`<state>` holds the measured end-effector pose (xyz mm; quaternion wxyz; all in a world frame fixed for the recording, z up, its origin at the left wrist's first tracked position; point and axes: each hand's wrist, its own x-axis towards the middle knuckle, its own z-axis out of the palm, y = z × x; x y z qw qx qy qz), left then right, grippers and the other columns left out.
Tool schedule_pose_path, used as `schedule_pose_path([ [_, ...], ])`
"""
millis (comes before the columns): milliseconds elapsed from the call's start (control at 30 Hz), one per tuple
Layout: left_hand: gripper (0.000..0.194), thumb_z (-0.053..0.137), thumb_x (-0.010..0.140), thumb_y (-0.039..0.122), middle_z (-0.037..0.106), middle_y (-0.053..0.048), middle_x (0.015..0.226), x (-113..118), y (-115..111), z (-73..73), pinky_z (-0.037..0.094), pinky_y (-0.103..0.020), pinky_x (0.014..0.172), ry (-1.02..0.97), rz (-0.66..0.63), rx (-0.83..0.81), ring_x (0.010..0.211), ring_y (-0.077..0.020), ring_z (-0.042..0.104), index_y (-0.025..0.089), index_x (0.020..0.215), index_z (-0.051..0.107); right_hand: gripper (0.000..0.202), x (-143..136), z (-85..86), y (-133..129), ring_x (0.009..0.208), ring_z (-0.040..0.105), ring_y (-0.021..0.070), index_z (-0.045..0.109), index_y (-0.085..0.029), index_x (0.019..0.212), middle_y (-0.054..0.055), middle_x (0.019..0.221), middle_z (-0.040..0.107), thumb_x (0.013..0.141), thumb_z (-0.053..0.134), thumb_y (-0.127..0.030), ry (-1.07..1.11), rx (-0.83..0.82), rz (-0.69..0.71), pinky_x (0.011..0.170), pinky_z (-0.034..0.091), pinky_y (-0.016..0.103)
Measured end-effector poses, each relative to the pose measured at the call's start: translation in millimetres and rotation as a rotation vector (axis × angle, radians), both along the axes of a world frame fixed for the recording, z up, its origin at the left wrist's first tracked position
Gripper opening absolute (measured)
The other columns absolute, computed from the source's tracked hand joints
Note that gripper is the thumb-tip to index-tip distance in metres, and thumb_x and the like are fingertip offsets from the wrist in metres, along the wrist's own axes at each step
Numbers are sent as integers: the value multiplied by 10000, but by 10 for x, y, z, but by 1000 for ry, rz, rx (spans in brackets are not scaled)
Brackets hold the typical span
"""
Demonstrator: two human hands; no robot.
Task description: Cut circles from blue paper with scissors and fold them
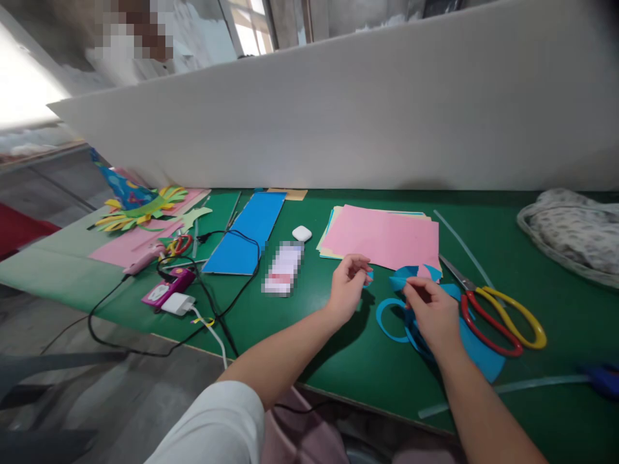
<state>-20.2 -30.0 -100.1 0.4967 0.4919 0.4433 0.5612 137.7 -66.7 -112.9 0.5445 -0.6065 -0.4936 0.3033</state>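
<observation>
My left hand [349, 289] is raised a little over the green table, its thumb and fingers pinched on a small piece of blue paper [369, 278]. My right hand [435, 316] is to the right of it, fingertips closed at the edge of a curled blue paper piece [398, 281]. Under and beside the right hand lie cut blue paper scraps, among them a ring-shaped strip [380, 322] and a larger blue sheet [481, 351]. Scissors [500, 316] with one red and one yellow handle rest just right of that hand, blades pointing away.
A stack of coloured paper [382, 235], pink on top, lies ahead. Leftward are a phone [284, 269], white case [302, 233], blue board [251, 232], glue gun [144, 258], power strip [169, 290] with cables and paper hat [126, 193]. Clear glue sticks [464, 248] and a cloth bundle [575, 232] are right.
</observation>
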Motion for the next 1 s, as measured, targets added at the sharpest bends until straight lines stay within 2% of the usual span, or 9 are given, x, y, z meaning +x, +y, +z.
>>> schedule_pose_path([
  [167,101,498,786,186,599,-13,762,19,-95,-38,488,-221,625,39,-11,32,635,-89,573,175,867,558,220,-15,11,3,476,550,136,680,-176,790,3,596,635,711,658,-380,35,-20,9,497,498,277],
  [300,113,541,810,243,634,-36,799,-12,-134,-84,509,-244,686,123,-46,127,728,-121,599,168,865,605,214,-24,40,4,487,550,130,678,-178,783,1,620,642,707,665,-378,67,-24,12,490,500,269],
  [467,125,541,822,246,660,-40,799,-40,-122,-150,519,-263,687,239,-66,246,703,-128,607,170,864,630,198,-18,51,-5,483,548,124,676,-183,777,-8,613,632,712,664,-369,63,-20,11,487,497,264],
  [700,189,511,842,231,643,-81,977,-45,-87,-158,516,-279,764,334,59,359,883,-158,616,174,1009,580,191,-19,47,2,494,551,126,674,-185,772,-7,619,635,723,660,-370,47,-23,36,483,492,262],
  [1000,134,503,845,169,683,-38,812,-63,-44,-138,507,-275,722,480,-2,408,765,-144,624,177,820,635,189,-43,52,9,509,543,125,671,-187,787,8,668,657,723,650,-364,41,-37,83,476,483,257],
])
